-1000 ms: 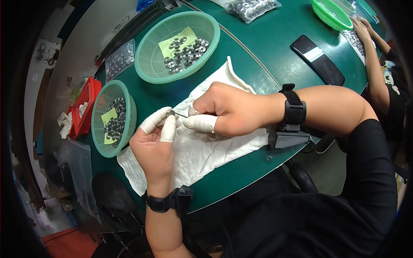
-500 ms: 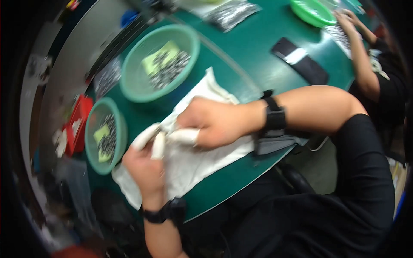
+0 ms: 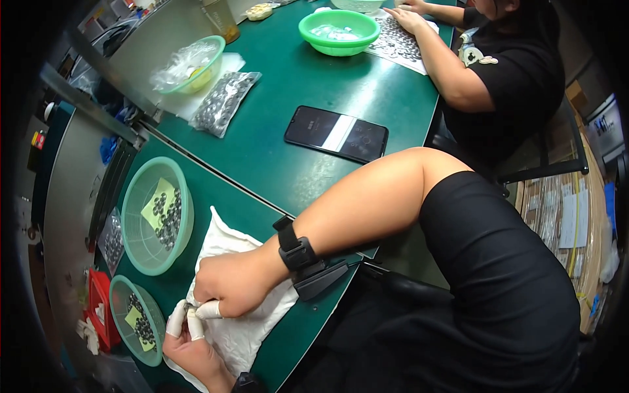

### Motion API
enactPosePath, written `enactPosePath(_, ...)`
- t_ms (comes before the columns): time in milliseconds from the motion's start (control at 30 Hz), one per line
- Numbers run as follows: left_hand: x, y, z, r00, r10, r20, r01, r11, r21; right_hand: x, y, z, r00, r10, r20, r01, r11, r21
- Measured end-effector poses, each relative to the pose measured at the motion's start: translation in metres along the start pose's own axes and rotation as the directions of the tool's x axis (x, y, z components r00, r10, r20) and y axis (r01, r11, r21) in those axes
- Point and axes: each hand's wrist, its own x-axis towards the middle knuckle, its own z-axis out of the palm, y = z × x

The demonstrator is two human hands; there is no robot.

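Note:
Both my hands meet over a white cloth on the green table, white finger cots on the working fingertips. My left hand is closed, pinching a small dark metal part between thumb and finger. My right hand is curled closed, its thumb and folded fingers at the same part, whose shape is mostly hidden. Beside them, a smaller green basket and a larger green basket each hold small dark round parts and a yellow paper slip.
A phone lies beyond my right forearm, near a bag of dark parts. A red bin stands at the left. Across the table, a co-worker's hands are over parts spread beside a bright green basin.
My view has swung up and to the right, so hands, cloth and baskets sit lower left, and more of the co-worker shows. Both hands remain together, fingertips at the small part.

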Motion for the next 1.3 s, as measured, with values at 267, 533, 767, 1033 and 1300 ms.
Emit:
enactPosePath(267, -0.004, 0.005, -0.003, 0.998, -0.061, 0.019, 0.061, 0.998, 0.0, -0.001, -0.004, 0.004, 1.0, -0.007, -0.003, 0.007, 1.0, -0.004)
enactPosePath(533, 0.001, -0.003, -0.006, 0.999, 0.044, 0.002, -0.044, 0.997, -0.061, -0.001, -0.009, 0.002, 0.999, 0.027, 0.02, -0.027, 1.0, -0.014)
enactPosePath(767, 0.003, -0.001, -0.011, 0.99, 0.083, 0.111, -0.075, 0.995, -0.069, 0.006, -0.013, 0.003, 0.998, 0.028, 0.049, -0.027, 0.999, -0.026)
enactPosePath(1033, 0.0, 0.0, -0.006, 0.975, 0.216, 0.044, -0.199, 0.95, -0.242, 0.0, -0.023, 0.003, 0.933, 0.275, 0.231, -0.349, 0.847, 0.401)
enactPosePath(1300, -0.002, 0.006, -0.005, 0.961, 0.276, 0.011, -0.27, 0.946, -0.182, 0.003, -0.025, 0.006, 0.918, 0.311, 0.245, -0.396, 0.712, 0.579)
